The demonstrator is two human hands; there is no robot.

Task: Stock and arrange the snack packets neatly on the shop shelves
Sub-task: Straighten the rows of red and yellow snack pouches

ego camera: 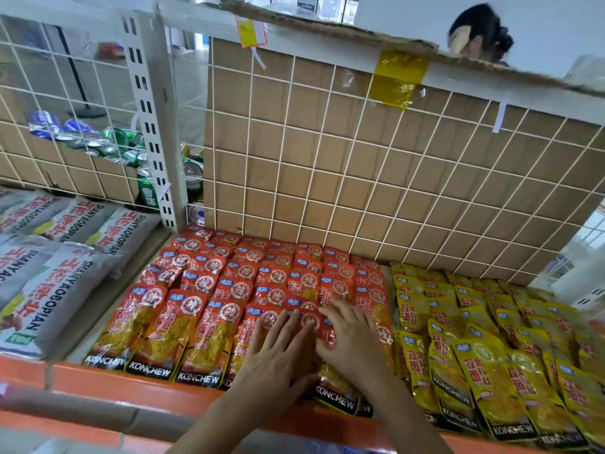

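Several rows of red KONCHEW snack packets (209,290) lie overlapping on the shelf in front of me. My left hand (273,352) lies flat with straight fingers on the front-row red packets. My right hand (352,339) lies flat beside it, fingers spread, pressing on a red packet (311,321) in the front rows. Rows of yellow KONCHEW packets (484,355) fill the shelf to the right of the red ones.
Grey SHANYAOBOPIAN bags (52,257) lie on the left shelf bay. An orange shelf edge (131,385) runs along the front. Behind the white wire grid (327,178) stand a cardboard sheet and drink cans (108,145). A person's head (478,31) shows over the top.
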